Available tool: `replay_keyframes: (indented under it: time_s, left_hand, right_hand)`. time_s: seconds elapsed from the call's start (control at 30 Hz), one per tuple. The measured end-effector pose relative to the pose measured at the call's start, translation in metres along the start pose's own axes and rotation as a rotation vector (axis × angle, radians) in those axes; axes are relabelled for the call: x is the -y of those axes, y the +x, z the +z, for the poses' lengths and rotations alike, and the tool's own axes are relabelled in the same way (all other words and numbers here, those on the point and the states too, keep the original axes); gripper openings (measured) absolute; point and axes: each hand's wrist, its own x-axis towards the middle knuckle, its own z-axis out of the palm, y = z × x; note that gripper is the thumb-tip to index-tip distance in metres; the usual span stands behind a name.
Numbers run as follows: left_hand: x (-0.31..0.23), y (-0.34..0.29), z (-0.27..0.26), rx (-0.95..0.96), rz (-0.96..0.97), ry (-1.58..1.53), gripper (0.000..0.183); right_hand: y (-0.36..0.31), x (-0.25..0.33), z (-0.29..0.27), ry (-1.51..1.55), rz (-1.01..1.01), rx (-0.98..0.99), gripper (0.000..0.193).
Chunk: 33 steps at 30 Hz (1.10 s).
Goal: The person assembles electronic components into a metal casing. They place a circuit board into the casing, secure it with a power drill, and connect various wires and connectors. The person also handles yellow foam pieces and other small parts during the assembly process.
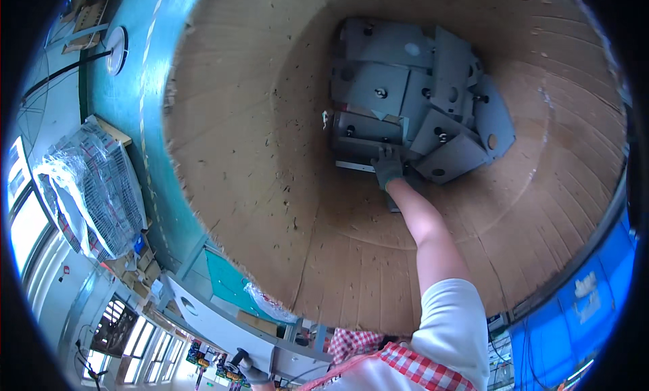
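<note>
Head view: right hand (387, 169) resting among grey panels (378, 90) inside a cardboard box (230, 134)

The grey panels are lying in an overlapping pile on the bottom of the box, several tilting and showing round holes or dark knobs. The right hand, in a grey glove, is resting at the pile's near side, its fingers stretching over the edge of a low panel (358, 147) just above a pale strip (355, 166). The fingers are lying partly spread; whether they are gripping the panel, I cannot tell.

The box's ragged rim is curving around the pile. The pile is sitting close to the left wall, while a wider stretch of brown cardboard is showing on the near side, where the forearm is crossing. On the right, one panel is leaning outward near the wall.

Outside the rim, the gloved left hand (255, 372) is sitting beside a black knob (238, 356) at a long pale board (223, 325); how far its fingers are closing, and on what, I cannot tell. Teal floor (122, 100) is running between the box and a plastic-wrapped stack (101, 188).

White patches (587, 297) are sticking to a blue surface (568, 333) at right; whether they are bearing writing, I cannot tell.
</note>
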Motion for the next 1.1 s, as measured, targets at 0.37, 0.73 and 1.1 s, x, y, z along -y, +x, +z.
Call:
replay_keyframes:
  time_s: [0.37,0.73,1.1]
  left_hand:
    - [0.065,-0.032,-0.023,-0.383,-0.302,0.022,0.053]
    - [0.101,-0.040,-0.002,-0.305,-0.254,-0.289,0.051]
    - [0.115,-0.121,-0.055,-0.099,-0.069,-0.829,0.042]
  right_hand:
    - [0.066,0.009,-0.025,-0.124,-0.067,0.285,0.041]
    - [0.015,0.027,-0.146,-0.545,-0.347,0.326,0.042]
    - [-0.093,-0.078,-0.170,-0.324,-0.321,-0.328,0.044]
